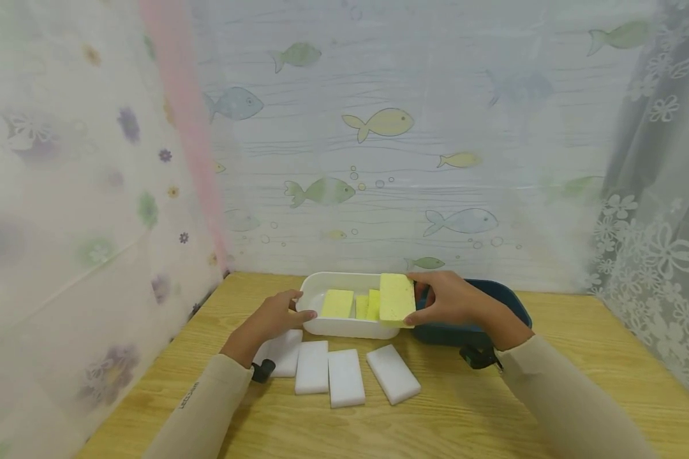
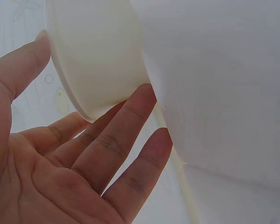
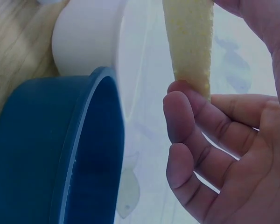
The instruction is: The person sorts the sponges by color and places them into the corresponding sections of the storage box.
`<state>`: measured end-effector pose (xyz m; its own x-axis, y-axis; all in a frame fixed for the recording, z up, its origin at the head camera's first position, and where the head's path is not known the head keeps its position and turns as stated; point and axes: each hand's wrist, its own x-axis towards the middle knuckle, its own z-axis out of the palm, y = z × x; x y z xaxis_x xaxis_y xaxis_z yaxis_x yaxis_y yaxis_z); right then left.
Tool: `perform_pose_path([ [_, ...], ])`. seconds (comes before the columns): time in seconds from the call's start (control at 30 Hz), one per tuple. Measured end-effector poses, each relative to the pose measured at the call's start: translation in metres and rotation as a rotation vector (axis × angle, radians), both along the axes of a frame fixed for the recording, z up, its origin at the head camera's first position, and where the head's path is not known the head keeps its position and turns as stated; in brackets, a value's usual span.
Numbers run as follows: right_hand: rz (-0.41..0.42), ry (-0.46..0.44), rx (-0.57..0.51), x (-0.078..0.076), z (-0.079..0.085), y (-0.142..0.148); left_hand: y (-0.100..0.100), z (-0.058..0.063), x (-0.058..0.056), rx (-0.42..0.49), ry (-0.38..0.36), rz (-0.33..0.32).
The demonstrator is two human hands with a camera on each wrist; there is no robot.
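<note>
My right hand point(image 1: 450, 298) pinches a yellow rectangular sponge point(image 1: 397, 299) between thumb and fingers. It is held upright over the right end of a white tub point(image 1: 350, 328), overlapping the rim in the head view. Seen from the right wrist, the sponge point(image 3: 190, 42) shows its narrow edge. Inside the tub lie more yellow sponges point(image 1: 337, 304), partly hidden by the front wall. With thumb and fingers, my left hand point(image 1: 272, 313) holds the tub's left end; the left wrist view shows the fingers against the tub's outer wall point(image 2: 98, 56).
A dark blue tub point(image 1: 502, 294) stands right of the white one, behind my right hand. Several white sponge blocks point(image 1: 347, 377) lie on the wooden table point(image 1: 465, 408) in front. Fish-patterned sheeting point(image 1: 379, 191) hangs behind, with a flowered curtain point(image 1: 92, 255) at the left.
</note>
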<state>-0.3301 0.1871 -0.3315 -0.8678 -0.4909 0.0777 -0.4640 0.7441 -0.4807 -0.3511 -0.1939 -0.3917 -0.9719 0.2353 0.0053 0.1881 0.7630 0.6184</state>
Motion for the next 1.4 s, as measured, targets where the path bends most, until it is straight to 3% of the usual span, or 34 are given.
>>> perform_pose_path([
  [0.6, 0.006, -0.002, 0.018, -0.022, 0.004, -0.018, 0.002, 0.001, -0.001, -0.024, -0.011, 0.013],
  [1.03, -0.047, -0.024, 0.019, -0.04, 0.003, -0.024, -0.001, -0.002, -0.004, -0.005, -0.012, 0.002],
  [1.4, -0.07, -0.067, 0.006, -0.053, -0.007, -0.034, -0.001, -0.001, -0.004, -0.02, -0.004, -0.006],
])
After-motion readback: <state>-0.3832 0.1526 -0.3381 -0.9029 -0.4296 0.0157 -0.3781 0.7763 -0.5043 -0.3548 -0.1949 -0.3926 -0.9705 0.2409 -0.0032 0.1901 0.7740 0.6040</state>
